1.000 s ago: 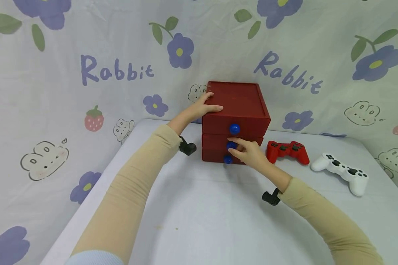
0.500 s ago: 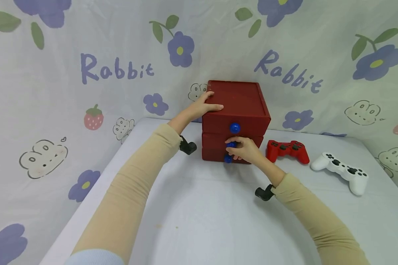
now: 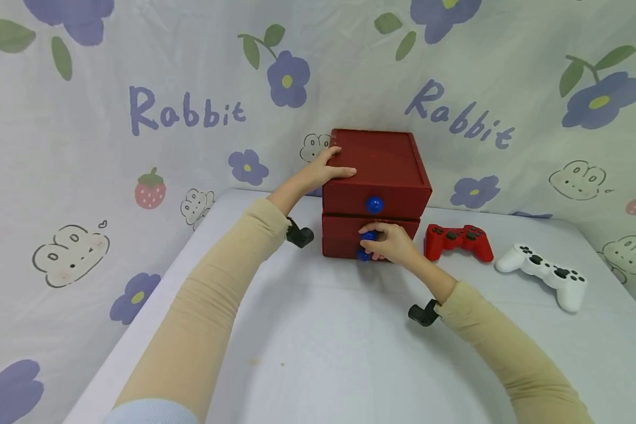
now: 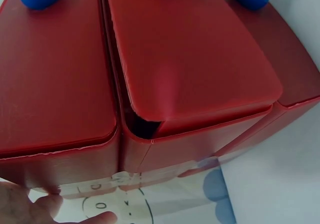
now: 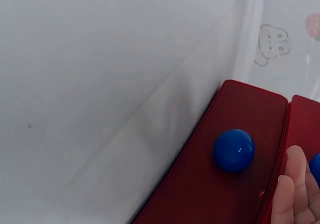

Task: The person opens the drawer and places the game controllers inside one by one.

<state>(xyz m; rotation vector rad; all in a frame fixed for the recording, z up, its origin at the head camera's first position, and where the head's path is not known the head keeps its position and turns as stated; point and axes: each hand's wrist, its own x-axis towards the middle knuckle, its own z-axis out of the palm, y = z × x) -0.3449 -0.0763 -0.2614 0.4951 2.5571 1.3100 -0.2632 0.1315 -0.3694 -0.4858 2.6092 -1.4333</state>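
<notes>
A red cabinet of three stacked drawers stands at the back of the table, each drawer with a round blue knob. My left hand rests on the top's left edge, thumb and fingers spread. With thumb and forefinger, my right hand pinches the middle knob, mostly covered by the fingers. In the left wrist view the middle drawer sticks out slightly, with a dark gap at its edge. The top knob and the bottom knob are untouched.
To the cabinet's right lie a red game controller and a white game controller. A printed cloth with flowers and rabbits hangs behind the white table. Black wrist cameras project from both sleeves.
My right fingers have closed round the middle knob and come slightly down and toward me. The middle drawer has come out a little, widening the gap under the top drawer. My left hand stays put.
</notes>
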